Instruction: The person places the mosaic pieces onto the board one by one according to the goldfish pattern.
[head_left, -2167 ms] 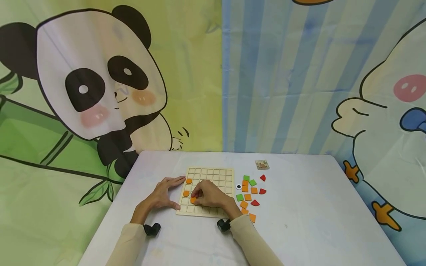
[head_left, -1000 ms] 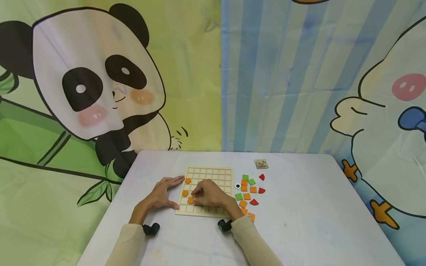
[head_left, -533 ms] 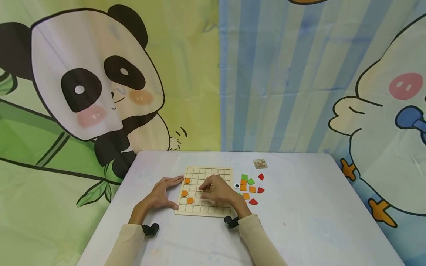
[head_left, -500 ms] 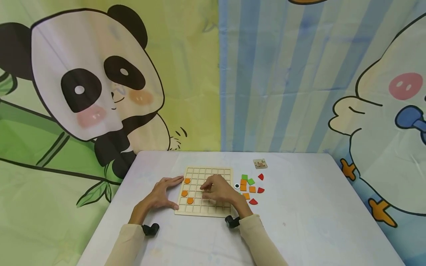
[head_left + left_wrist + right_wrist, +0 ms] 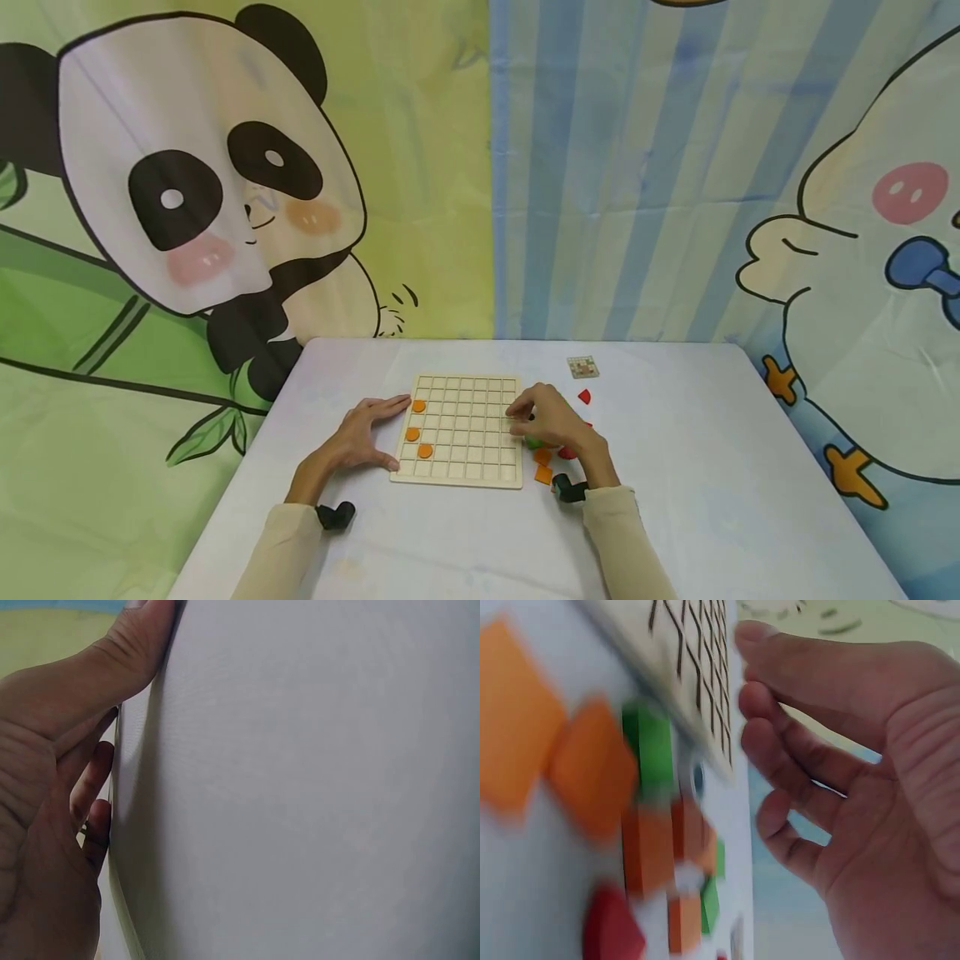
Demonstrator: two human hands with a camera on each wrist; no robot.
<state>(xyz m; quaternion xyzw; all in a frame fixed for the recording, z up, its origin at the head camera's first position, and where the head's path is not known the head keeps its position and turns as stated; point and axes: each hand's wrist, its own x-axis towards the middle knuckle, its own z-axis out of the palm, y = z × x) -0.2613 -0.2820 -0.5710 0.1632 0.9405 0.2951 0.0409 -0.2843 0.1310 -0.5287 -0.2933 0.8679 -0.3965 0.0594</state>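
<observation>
A pale wooden grid board (image 5: 472,417) lies on the table with three round orange pieces on its left side, one of them an orange disc (image 5: 425,451) in a lower row. My left hand (image 5: 360,437) rests at the board's left edge, thumb and fingers spread along it. Over the right edge of the board hovers my right hand (image 5: 551,417), fingers loosely bent. In the right wrist view its fingertips (image 5: 757,697) hold nothing. Beneath it sit loose pieces, including an orange square (image 5: 543,474), a green square (image 5: 656,746) and a red wedge (image 5: 611,930).
A small patterned card (image 5: 582,367) lies toward the back of the white table (image 5: 705,467). Another red wedge (image 5: 584,397) is in front of it. A printed cloth with a panda (image 5: 202,167) hangs behind the table's far edge.
My right hand has let go of the lowest orange disc, leaving it on the board, and has moved right to the loose pieces. My left hand has stayed at the board's edge.
</observation>
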